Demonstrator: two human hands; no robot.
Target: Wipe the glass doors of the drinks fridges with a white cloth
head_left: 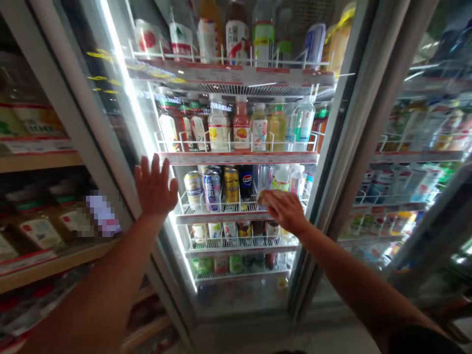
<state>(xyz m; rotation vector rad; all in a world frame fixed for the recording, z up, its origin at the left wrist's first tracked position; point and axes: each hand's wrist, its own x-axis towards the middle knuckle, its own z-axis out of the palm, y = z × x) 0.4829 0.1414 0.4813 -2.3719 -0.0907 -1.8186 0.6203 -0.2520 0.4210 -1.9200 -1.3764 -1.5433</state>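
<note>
Pepsi (246, 181) in dark packaging shows between left hand (155, 191), fingers spread, and right hand (285, 210), fingers curled, any grip unclear.

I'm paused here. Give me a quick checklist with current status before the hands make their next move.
1. Left hand free: ok, fingers spread, nothing held.
2. Right hand free: cannot tell; fingers curled, something pale may be at the fingertips.
3. Right hand's distance from the can shelf: cannot tell; it overlaps the shelf in view, depth unclear.
4. Gold can upright: ok.
5. Pepsi unobstructed: ok, logo visible.
6. Light strip on: ok, bright.
</note>
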